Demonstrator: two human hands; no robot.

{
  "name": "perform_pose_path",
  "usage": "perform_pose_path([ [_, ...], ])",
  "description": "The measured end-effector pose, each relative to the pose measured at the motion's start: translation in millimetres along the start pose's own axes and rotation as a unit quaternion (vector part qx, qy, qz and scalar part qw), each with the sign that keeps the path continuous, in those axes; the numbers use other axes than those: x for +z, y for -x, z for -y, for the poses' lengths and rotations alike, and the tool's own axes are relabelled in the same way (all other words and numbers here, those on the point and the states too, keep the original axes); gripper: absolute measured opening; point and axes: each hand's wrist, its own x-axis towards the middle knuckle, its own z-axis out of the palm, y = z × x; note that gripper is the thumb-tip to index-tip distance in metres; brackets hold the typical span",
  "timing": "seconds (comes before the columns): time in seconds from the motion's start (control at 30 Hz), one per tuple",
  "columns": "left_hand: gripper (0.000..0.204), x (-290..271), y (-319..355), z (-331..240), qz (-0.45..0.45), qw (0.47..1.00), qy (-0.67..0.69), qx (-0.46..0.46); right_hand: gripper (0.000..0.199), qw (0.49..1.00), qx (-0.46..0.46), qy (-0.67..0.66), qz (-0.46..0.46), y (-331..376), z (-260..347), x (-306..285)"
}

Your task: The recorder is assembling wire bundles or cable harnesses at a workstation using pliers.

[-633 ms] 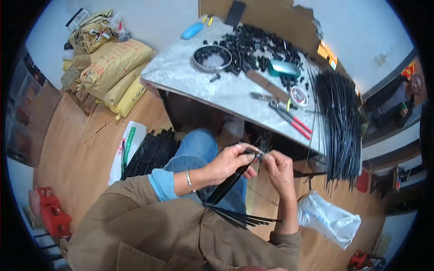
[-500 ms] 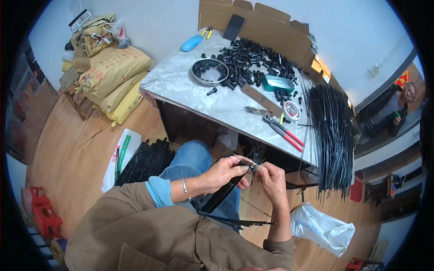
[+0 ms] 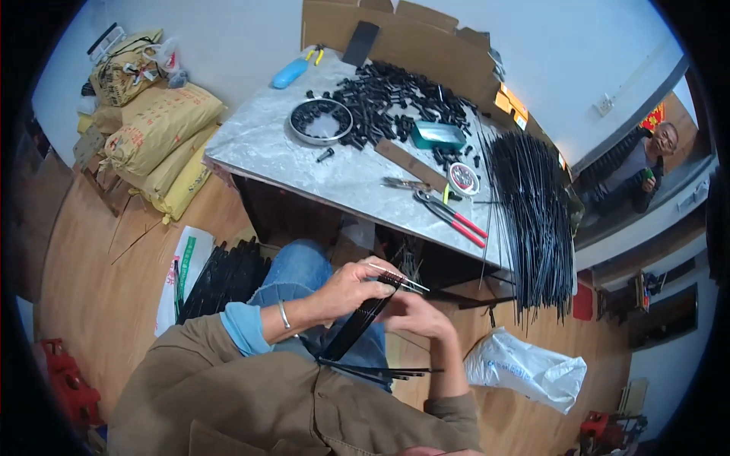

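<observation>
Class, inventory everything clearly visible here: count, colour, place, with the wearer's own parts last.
Held strips: several, black, centre
Thin rod: one, silvery, at their top
Table: one, greyish, ahead
Small parts: many, black, heaped on it
Dish: one, silver, heap's left
Box: one, teal, heap's right
Tub: one, pale-rimmed, nearer than box
Pliers: one pair, red-handled, near edge
Flat bar: one, brown, mid-table
Oblong object: one, blue, back left
Cardboard: one screen, brown, table's back
Long rods: many, black, table's right
Sacks: several, yellowish, left wall
Floor bundle: one, black, left
Bag: one, white, right floor
Other person: one, dark-clothed, far right
Left grip: one, bare, pinching the strips
Right grip: one, bare, beside the strips, fingertips hidden
</observation>
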Motion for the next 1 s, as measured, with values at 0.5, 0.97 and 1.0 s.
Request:
perform_pose_path([
  [0.5, 0.058, -89.4, -60.2, -29.5, 0.094, 0.990, -0.067, -0.078, 0.037, 0.890, -0.096, -0.382, -0.229, -48.3, 0.3, 69.4],
  [0.97, 0.036, -305.0, -273.1, -80.5, -0.260, 0.861, -0.428, 0.091, 0.029, 0.863, -0.009, -0.421, -0.279, -76.8, -0.5, 37.2],
  [1.0, 0.036, -309.0, -279.4, -81.6, -0.247, 0.865, -0.426, 0.095, 0.030, 0.858, -0.001, -0.428, -0.284, -77.3, -2.0, 35.8],
])
